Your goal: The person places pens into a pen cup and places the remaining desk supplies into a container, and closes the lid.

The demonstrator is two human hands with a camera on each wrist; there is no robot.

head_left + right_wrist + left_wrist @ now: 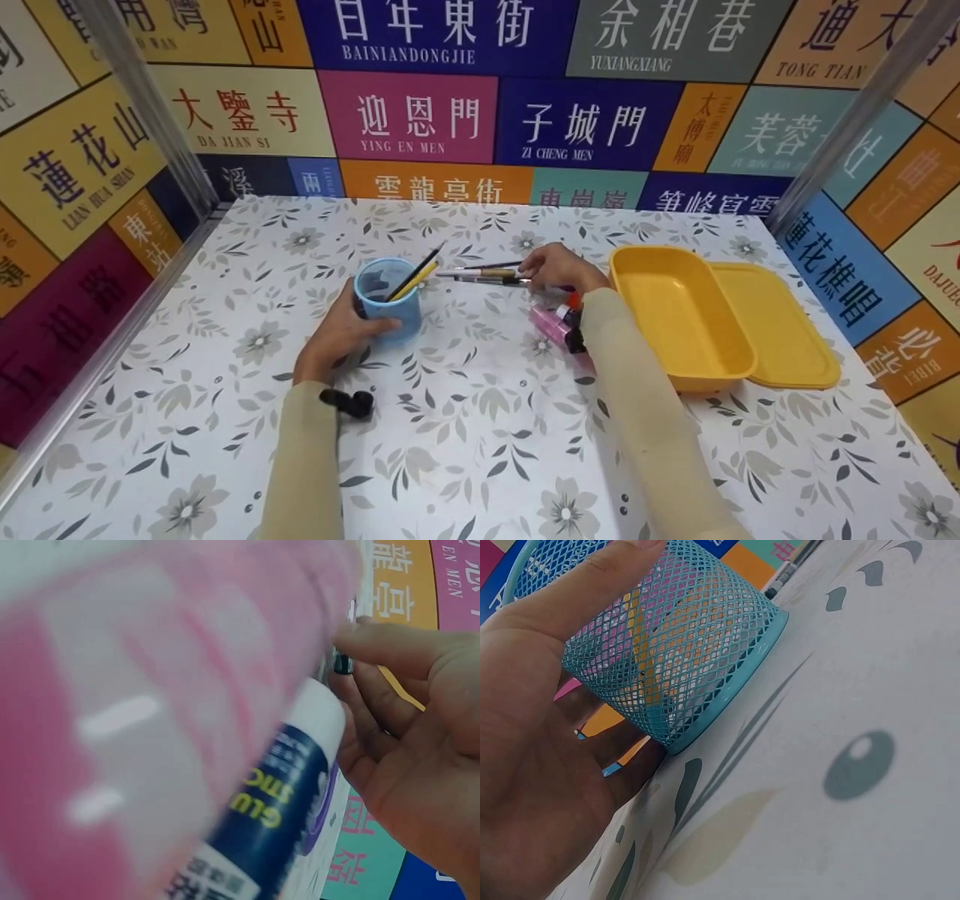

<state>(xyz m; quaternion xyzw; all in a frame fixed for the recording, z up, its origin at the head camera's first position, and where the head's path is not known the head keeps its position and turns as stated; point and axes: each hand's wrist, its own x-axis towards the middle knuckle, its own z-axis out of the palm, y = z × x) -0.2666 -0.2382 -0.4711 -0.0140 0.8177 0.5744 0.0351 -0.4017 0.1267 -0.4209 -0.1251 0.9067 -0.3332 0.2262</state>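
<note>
A light blue mesh pen cup (405,315) stands on the table in my left hand (341,334), which grips it with the thumb on the near side. Inside lean a black pencil (427,259) and a yellow pencil (415,279). In the left wrist view, mesh and base rim of the cup (705,637) show beside the palm. To the right, my right hand (559,268) pinches at the ends of several slim pens (480,273) pointing left toward the cup. The right wrist view shows thumb and fingers at a dark pen end (343,662); how many are held is hidden.
Below the right hand lie a pink tube-like item (551,324) and a glue stick (277,787), with a purple curved thing (322,814) behind. A yellow box (675,315) stands right of the right forearm, its flat yellow lid (787,330) beside it. Printed panels surround the table.
</note>
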